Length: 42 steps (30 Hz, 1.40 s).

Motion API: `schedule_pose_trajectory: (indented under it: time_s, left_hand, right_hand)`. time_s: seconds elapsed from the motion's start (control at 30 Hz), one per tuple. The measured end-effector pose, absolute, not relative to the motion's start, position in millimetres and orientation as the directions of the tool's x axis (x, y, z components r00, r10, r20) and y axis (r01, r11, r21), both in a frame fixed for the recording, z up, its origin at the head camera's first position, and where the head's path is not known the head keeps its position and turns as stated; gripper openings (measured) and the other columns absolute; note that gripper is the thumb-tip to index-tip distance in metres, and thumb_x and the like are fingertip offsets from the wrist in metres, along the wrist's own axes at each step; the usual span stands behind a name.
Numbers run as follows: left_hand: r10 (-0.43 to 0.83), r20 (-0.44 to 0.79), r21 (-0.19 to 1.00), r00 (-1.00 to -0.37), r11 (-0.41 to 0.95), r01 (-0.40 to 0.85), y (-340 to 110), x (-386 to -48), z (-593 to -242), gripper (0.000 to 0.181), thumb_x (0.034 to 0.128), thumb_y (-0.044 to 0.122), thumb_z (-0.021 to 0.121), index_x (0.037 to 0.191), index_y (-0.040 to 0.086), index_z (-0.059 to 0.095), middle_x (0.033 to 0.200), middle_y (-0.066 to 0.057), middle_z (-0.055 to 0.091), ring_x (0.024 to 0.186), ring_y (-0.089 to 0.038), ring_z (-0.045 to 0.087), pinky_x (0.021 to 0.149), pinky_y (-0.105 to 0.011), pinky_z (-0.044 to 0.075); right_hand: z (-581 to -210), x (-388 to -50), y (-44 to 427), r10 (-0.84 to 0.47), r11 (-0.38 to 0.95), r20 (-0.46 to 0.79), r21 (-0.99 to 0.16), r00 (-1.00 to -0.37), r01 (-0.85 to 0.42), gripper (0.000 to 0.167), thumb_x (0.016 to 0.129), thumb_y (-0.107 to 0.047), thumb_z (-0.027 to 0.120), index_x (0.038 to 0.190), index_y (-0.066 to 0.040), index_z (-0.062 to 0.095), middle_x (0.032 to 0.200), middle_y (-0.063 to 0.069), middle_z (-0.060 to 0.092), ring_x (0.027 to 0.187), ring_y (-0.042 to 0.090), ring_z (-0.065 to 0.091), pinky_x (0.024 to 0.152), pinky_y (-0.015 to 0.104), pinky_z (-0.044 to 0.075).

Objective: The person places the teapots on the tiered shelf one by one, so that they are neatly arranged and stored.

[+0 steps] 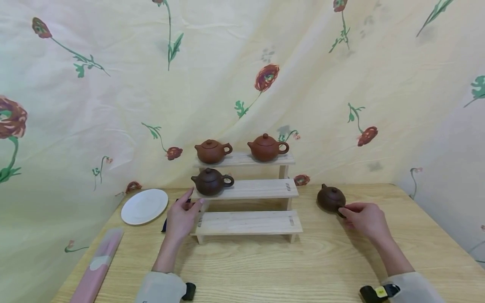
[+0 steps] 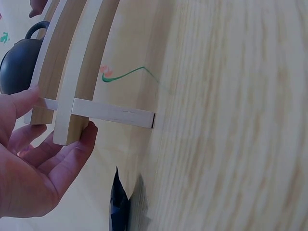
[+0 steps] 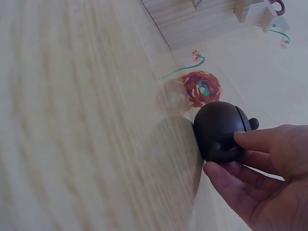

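At the left end of the stepped wooden stand (image 1: 250,225), my left hand (image 1: 183,216) has its thumb and fingers spread about the plank ends. In the left wrist view, the thumb of that hand (image 2: 36,163) lies close to a dark brown teapot (image 1: 209,182), which sits on the middle step. Over to the right, my right hand (image 1: 365,219) pinches the handle of another dark teapot (image 1: 330,198) between thumb and fingers. The right wrist view shows this teapot (image 3: 219,130) upright at the tabletop, its lid on; whether its base touches is hard to tell.
Two reddish-brown teapots, one on the left (image 1: 211,152) and one on the right (image 1: 265,148), sit on the top step. On the table's left are a white plate (image 1: 145,206) and a long pink package (image 1: 96,267). A dark pointed object (image 2: 118,204) lies beside the stand.
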State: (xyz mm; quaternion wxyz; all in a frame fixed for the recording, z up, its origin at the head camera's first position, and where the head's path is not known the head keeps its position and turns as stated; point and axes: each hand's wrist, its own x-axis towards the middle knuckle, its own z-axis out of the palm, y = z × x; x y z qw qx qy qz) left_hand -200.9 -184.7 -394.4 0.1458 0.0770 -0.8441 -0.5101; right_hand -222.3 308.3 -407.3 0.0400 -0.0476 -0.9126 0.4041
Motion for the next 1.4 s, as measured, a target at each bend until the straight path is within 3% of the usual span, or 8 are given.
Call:
schedule_pose_trajectory:
  time_s: [0.33,0.9,1.2,1.4]
  left_hand:
    - [-0.284,0.18,0.882,-0.942,0.471,0.027,-184,-200,-394,0.06,0.1015,0.032,0.072,0.155,0.013,0.054,0.108,-0.017,0.072,0.092,-0.022,0.064,0.068,-0.026,0.047]
    - [-0.281,0.168,0.885,-0.945,0.465,0.018,-184,-202,-395,0.061,0.1013,0.032,0.072,0.156,0.014,0.054,0.111,-0.017,0.072,0.095,-0.025,0.064,0.07,-0.027,0.048]
    - [-0.287,0.175,0.888,-0.942,0.459,0.025,-184,-202,-394,0.06,0.1011,0.03,0.073,0.155,0.013,0.055,0.112,-0.018,0.072,0.098,-0.026,0.065,0.071,-0.026,0.049]
    - [-0.286,0.177,0.887,-0.942,0.46,0.027,-183,-202,-394,0.06,0.1009,0.03,0.073,0.155,0.012,0.054,0.115,-0.019,0.073,0.101,-0.027,0.067,0.072,-0.026,0.049]
  right_hand:
    - [-407,-222,306,0.129,0.686,0.076,-0.727,-0.989,0.034,0.038,0.105,-0.022,0.066,0.119,0.013,0.073,0.095,0.019,0.08,0.073,0.012,0.076,0.063,0.021,0.055]
    - [-406,-220,305,0.167,0.697,0.16,-0.717,-0.973,0.002,0.036,0.105,-0.02,0.065,0.119,0.011,0.074,0.094,0.02,0.08,0.07,0.007,0.073,0.06,0.022,0.056]
    - [-377,-214,301,0.13,0.687,0.222,-0.723,-0.966,-0.073,0.042,0.106,-0.027,0.066,0.123,0.011,0.073,0.092,0.019,0.08,0.068,0.006,0.076,0.058,0.024,0.055]
    - [-351,-212,294,0.084,0.662,0.224,-0.741,-0.971,-0.114,0.044,0.107,-0.028,0.065,0.126,0.01,0.072,0.098,0.022,0.08,0.072,0.004,0.076,0.065,0.016,0.056]
